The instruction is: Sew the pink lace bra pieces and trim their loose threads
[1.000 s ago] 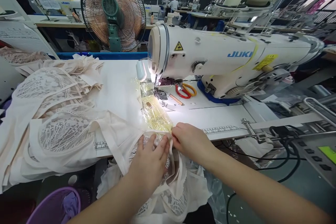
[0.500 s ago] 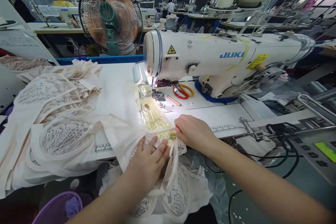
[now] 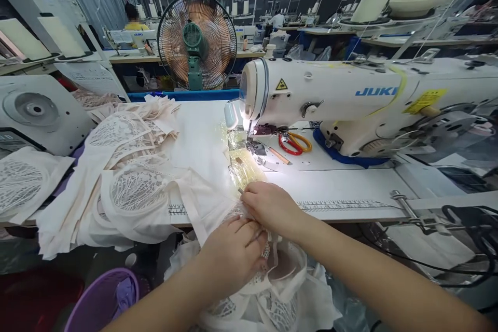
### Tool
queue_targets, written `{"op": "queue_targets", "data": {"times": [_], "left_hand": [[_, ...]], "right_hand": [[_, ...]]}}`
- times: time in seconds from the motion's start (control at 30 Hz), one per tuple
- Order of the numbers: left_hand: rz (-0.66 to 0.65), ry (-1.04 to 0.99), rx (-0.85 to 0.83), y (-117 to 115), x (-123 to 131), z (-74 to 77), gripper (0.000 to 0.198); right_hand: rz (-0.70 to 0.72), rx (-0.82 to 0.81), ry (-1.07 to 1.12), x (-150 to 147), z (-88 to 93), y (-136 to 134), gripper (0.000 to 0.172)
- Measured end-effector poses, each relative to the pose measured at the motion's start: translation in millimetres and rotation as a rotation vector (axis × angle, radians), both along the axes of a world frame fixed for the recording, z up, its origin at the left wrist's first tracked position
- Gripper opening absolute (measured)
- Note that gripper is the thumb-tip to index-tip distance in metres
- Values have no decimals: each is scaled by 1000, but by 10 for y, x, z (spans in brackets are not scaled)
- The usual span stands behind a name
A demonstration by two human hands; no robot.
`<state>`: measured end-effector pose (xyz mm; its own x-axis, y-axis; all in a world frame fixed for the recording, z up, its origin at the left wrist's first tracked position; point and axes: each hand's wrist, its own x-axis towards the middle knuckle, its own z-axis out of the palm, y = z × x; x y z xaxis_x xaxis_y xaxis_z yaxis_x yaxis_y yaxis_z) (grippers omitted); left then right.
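A cream lace bra (image 3: 282, 311) hangs over the table's front edge into the lap, one pale fabric wing stretching left to the pile. My left hand (image 3: 233, 251) is closed on its upper part, fingers curled into the cloth. Just above and to the right, my right hand (image 3: 272, 210) is closed in a pinch at the bra's edge. A small grey metal tip (image 3: 240, 191) pokes out past its fingertips; the rest of that tool is hidden in the hand. Beyond the hands, yellowish clear film (image 3: 245, 166) lies taped below the sewing machine's needle.
A white sewing machine (image 3: 330, 91) stands at the back right, with red-and-orange-handled scissors (image 3: 291, 143) and a wooden-handled tool (image 3: 280, 155) beneath its arm. Stacked lace bra pieces (image 3: 128, 181) cover the left side. A fan (image 3: 194, 41) stands behind; a purple bin (image 3: 103, 301) sits below.
The view has swung left and shifted. My right hand has moved in closer to my left, and the metal tip now shows clearly. My left fingers have curled from lying flatter on the cloth.
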<state>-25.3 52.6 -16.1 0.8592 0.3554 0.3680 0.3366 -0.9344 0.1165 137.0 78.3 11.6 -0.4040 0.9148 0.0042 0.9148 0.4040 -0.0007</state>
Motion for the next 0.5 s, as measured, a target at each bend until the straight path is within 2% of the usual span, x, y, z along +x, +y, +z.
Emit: {"op": "queue_targets", "data": {"times": [0.07, 0.17, 0.33, 0.5], "left_hand": [[115, -99, 101, 34, -52, -64, 29], [251, -119, 240, 111, -107, -192, 28], [245, -89, 215, 189, -149, -297, 32], [229, -126, 195, 201, -188, -299, 37]], "right_hand": [[11, 16, -7, 13, -25, 2, 15], [35, 50, -8, 35, -84, -11, 16], [73, 104, 16, 54, -168, 10, 17], [-101, 180, 53, 94, -186, 118, 16]]}}
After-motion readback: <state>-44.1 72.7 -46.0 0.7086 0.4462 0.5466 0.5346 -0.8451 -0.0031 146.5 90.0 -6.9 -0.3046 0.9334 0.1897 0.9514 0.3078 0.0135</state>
